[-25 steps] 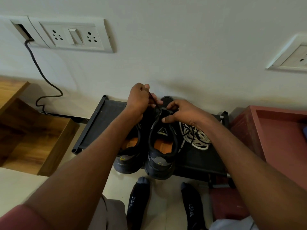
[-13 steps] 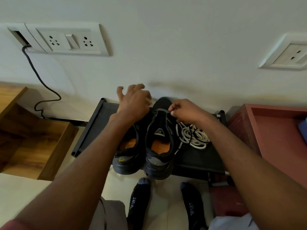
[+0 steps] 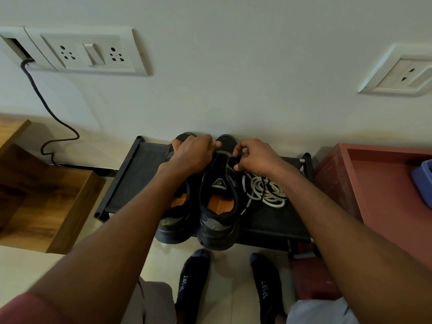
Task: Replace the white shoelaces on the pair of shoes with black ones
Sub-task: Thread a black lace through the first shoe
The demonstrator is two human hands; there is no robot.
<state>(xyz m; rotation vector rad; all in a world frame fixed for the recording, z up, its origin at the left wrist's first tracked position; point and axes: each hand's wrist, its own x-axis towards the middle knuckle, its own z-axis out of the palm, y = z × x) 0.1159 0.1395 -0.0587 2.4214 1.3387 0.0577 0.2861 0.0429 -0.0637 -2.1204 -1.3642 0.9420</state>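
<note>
Pinching black lace (image 3: pixel 230 160), right hand (image 3: pixel 257 157); left hand (image 3: pixel 194 155) grips shoe (image 3: pixel 219 202) — socks (image 3: pixel 194 284) read "SPORT".

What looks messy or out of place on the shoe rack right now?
The white laces lie in a loose tangle on the rack, right of the shoes, with a dark lace crossing them. Both heels overhang the rack's front edge. Nothing looks damaged.
</note>
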